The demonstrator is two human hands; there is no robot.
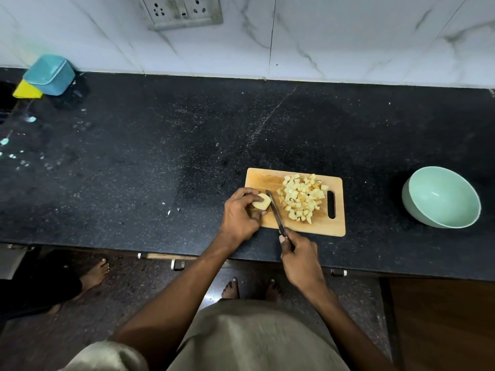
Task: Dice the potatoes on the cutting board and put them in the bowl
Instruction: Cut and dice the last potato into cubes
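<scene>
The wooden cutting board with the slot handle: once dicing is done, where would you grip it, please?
Probably by the slot handle at the wooden cutting board's right end, coming from the right; that cut-out admits fingers, and the diced potato pile lies just left of it.

One head-worn wide-angle view looks steeply down from above the person's own chest, facing the tiled wall. It takes in the whole dark bench at arm's length, with the floor along the near edge.
</scene>
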